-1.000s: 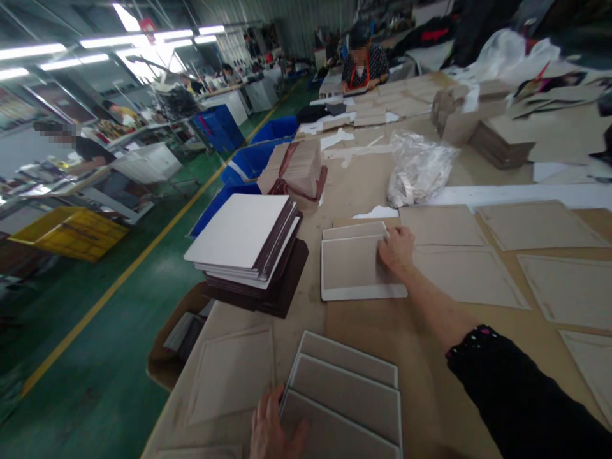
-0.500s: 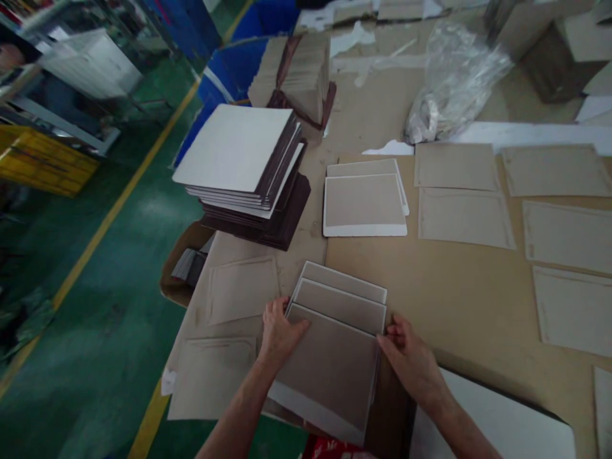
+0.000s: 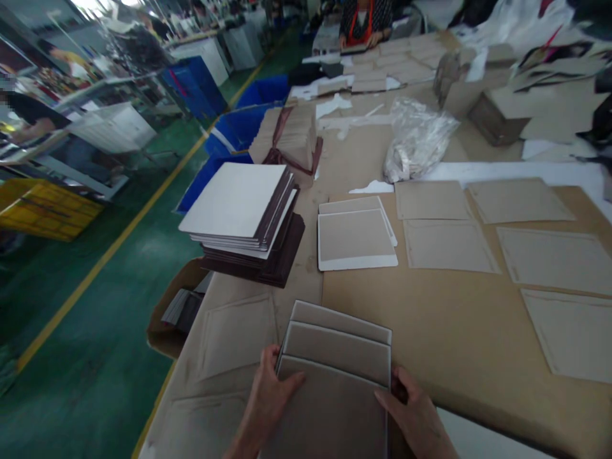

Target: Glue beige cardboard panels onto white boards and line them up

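Note:
Three overlapping brown panels with pale edges lie fanned in front of me, each set back from the one above it. My left hand [image 3: 272, 398] grips the left edge of the top panel [image 3: 335, 408], thumb on its face and fingers around the side. At the right edge my right hand [image 3: 414, 408] holds the same panel, thumb on top and fingers curled by the edge. Behind it show the middle panel [image 3: 337, 347] and the rear panel [image 3: 342, 320]. The top panel's near end runs out of the frame.
A tall stack of white and dark boards [image 3: 232, 201] stands at the left. Two similar panels [image 3: 357, 239] lie ahead, and several flat tan sheets [image 3: 449, 245] spread to the right. Farther back are a crumpled clear plastic bag [image 3: 421, 137], a tied bundle [image 3: 289, 137] and a co-worker [image 3: 366, 25].
The view has tilted up, so the table sits lower in frame and a co-worker shows at the far end. My right thumb now lies further onto the top panel.

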The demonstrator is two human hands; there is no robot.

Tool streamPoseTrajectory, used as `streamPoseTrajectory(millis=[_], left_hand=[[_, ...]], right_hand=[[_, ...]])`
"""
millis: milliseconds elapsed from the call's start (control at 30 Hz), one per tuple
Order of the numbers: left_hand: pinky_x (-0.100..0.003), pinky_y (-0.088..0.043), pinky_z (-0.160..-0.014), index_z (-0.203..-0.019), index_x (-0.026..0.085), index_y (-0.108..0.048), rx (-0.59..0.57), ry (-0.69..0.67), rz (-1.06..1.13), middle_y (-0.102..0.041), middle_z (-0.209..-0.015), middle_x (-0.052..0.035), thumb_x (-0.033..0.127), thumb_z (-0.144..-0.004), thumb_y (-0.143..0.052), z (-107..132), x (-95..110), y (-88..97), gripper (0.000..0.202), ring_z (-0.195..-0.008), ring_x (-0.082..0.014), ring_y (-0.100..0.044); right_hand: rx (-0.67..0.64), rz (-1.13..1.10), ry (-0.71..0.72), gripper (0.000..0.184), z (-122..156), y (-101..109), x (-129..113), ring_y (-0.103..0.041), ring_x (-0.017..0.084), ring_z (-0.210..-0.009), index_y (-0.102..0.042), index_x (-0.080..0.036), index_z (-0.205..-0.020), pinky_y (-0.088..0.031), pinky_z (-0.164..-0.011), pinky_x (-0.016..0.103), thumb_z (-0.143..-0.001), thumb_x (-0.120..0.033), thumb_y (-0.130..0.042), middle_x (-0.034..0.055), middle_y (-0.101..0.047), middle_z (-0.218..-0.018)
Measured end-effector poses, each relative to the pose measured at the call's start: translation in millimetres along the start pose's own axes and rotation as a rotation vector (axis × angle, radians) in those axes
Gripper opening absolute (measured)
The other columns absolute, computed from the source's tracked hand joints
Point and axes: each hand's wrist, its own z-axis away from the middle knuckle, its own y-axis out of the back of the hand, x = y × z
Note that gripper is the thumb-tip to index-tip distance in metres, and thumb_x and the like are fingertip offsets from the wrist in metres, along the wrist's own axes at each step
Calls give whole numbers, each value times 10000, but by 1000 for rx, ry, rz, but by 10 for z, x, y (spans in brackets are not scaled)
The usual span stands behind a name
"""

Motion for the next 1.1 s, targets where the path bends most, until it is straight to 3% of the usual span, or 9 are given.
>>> streamPoseTrajectory(millis=[133, 200, 300, 400, 533, 667, 867, 967, 1100], left_hand=[[-424, -486, -947, -1258, 184, -449, 20, -120, 96, -673, -1162, -86, 327, -684, -711, -76, 416, 19, 647, -1076, -285, -641], [-414, -460, -996, -1319, 179, -444, 32, -227, 113, -639, -1249, -98, 294, -699, -712, -264, 729, -45, 685, -1151, -276, -606], [-386, -451, -1013, -1348, 170, -464, 96, -356, 65, -620, -1291, -103, 262, -704, -746, -700, 1156, -224, 709, -1178, -257, -590], [-390, -444, -1019, -1334, 151, -485, 156, -354, 8, -628, -1265, -120, 253, -709, -761, -1158, 1379, -454, 692, -1175, -263, -592], [-471, -355, -1089, -1247, 113, -534, 241, -313, -106, -587, -1272, -178, 232, -702, -744, -1526, 1360, -737, 595, -1287, -336, -496], [-480, -328, -1102, -1248, 89, -519, 276, -310, -197, -566, -1273, -213, 269, -738, -712, -1635, 1257, -861, 574, -1305, -351, -476], [-442, -324, -1119, -1276, 112, -501, 309, -343, -279, -529, -1324, -183, 288, -789, -653, -1613, 1206, -837, 539, -1306, -317, -475], [-462, -297, -1133, -1252, 109, -530, 324, -358, -326, -516, -1308, -182, 282, -790, -633, -1458, 1103, -820, 504, -1305, -324, -453], [-475, -369, -1074, -1211, 114, -579, 307, -344, -356, -546, -1191, -163, 285, -779, -610, -1212, 923, -805, 465, -1212, -325, -498]], right_hand=[[-61, -352, 76, 448, -118, 148, -302, -691, 276, -959, -650, -269, -1120, -557, -825, 383, -768, -545, -668, 53, -743, -1085], [-5, -245, 211, 495, -375, 288, -548, -683, 281, -989, -635, -271, -1193, -554, -833, 385, -785, -550, -670, 65, -730, -1132], [199, 15, 433, 501, -962, 451, -895, -672, 275, -988, -596, -260, -1279, -535, -856, 408, -853, -522, -556, 68, -719, -1141], [282, 94, 523, 437, -1575, 449, -1096, -639, 272, -1035, -596, -229, -1253, -489, -932, 429, -869, -428, -530, 83, -700, -1132], [411, 225, 584, 301, -2079, 259, -1097, -576, 272, -1105, -626, -175, -1137, -419, -1005, 492, -891, -347, -610, 104, -634, -1168], [522, 318, 616, 309, -2207, 97, -965, -511, 284, -1193, -598, -172, -1174, -387, -1027, 525, -916, -341, -626, 99, -570, -1251], [566, 413, 626, 385, -2156, 139, -870, -479, 333, -1197, -587, -122, -1206, -363, -1043, 502, -857, -283, -570, 184, -552, -1218], [542, 447, 602, 432, -2009, 243, -758, -493, 358, -1155, -592, -122, -1221, -362, -1028, 514, -841, -319, -537, 200, -572, -1157], [461, 446, 577, 386, -1744, 322, -540, -551, 343, -1042, -642, -160, -1131, -414, -966, 495, -807, -338, -530, 170, -605, -1086]])
